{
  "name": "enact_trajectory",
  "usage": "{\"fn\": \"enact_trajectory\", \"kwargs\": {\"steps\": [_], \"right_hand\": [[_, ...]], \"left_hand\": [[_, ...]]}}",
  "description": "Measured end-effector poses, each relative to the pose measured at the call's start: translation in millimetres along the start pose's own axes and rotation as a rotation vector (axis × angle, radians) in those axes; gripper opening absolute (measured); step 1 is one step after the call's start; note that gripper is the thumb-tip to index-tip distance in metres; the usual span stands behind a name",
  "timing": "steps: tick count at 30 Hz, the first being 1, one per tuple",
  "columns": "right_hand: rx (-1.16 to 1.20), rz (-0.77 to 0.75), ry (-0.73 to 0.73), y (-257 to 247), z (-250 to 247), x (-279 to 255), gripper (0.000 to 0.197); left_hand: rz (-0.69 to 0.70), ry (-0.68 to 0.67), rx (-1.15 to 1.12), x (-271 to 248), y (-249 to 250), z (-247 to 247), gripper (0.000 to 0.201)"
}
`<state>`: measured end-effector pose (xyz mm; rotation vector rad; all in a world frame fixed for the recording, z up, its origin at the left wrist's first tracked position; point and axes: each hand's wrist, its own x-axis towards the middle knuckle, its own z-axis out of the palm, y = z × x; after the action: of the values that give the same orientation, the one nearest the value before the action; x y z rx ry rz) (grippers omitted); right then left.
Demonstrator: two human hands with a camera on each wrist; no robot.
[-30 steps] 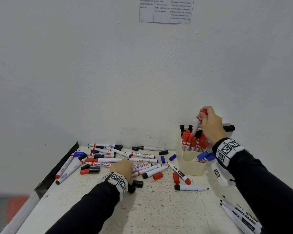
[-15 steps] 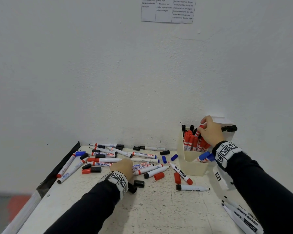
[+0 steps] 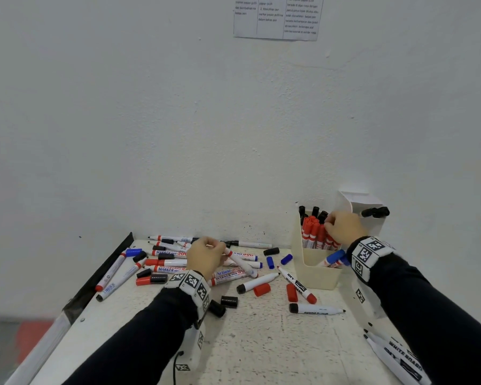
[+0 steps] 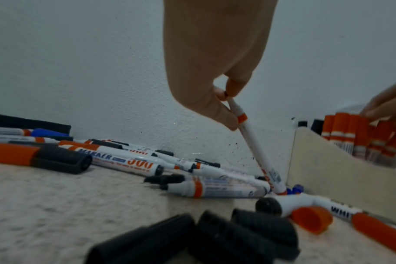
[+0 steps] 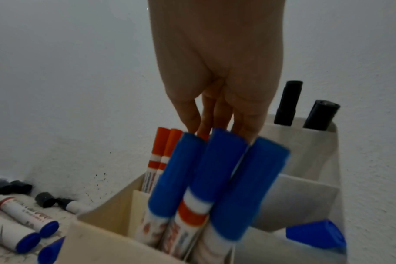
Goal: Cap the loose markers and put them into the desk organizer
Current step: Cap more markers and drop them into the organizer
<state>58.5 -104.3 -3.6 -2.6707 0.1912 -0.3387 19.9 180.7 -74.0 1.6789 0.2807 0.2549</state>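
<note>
My left hand (image 3: 224,250) (image 4: 226,94) pinches the tip end of a thin uncapped red marker (image 3: 240,262) (image 4: 258,151). The marker slants down, its far end still on the pile of loose markers (image 3: 172,262). My right hand (image 3: 328,225) (image 5: 215,125) is over the cream desk organizer (image 3: 317,276) (image 5: 106,237). Its straight fingers touch the tops of the capped red markers (image 3: 313,232) standing in the back compartment. Blue-capped markers (image 3: 333,259) (image 5: 215,160) lean in the front compartment. Loose black (image 3: 229,301), red (image 3: 261,289) and blue (image 3: 286,259) caps lie on the table.
The white wall runs right behind the table. A black strip (image 3: 103,273) edges the table's left side. A white holder (image 3: 372,226) with black markers stands behind the organizer. More white markers (image 3: 395,354) lie at the front right.
My right hand has come down with the red marker into the organizer's back compartment. My left hand has lifted a thin marker by its tip from the pile.
</note>
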Motion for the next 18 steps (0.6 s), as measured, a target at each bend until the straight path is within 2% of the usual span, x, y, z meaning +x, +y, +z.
{"fn": "enact_trajectory", "kwargs": {"steps": [3,6,9,12,15,18], "right_hand": [[0.048,0.006,-0.021,0,6,-2,0.024],[0.043,-0.003,-0.047,1,10,2,0.023],[0.019,-0.119,0.026,2,14,4,0.021],[-0.003,-0.250,-0.004,-3,16,1,0.018],[-0.074,-0.262,-0.002,-7,19,0,0.023],[-0.104,-0.215,0.035,-9,22,-2,0.027]], "left_hand": [[0.039,0.082,-0.134,-1,12,1,0.001],[0.072,0.162,-0.220,-1,22,-4,0.007],[0.069,0.229,-0.285,1,27,-12,0.004],[0.065,0.257,-0.332,1,30,-22,0.007],[0.053,0.265,-0.236,5,22,-34,0.014],[-0.004,0.236,0.036,9,8,-52,0.027]]}}
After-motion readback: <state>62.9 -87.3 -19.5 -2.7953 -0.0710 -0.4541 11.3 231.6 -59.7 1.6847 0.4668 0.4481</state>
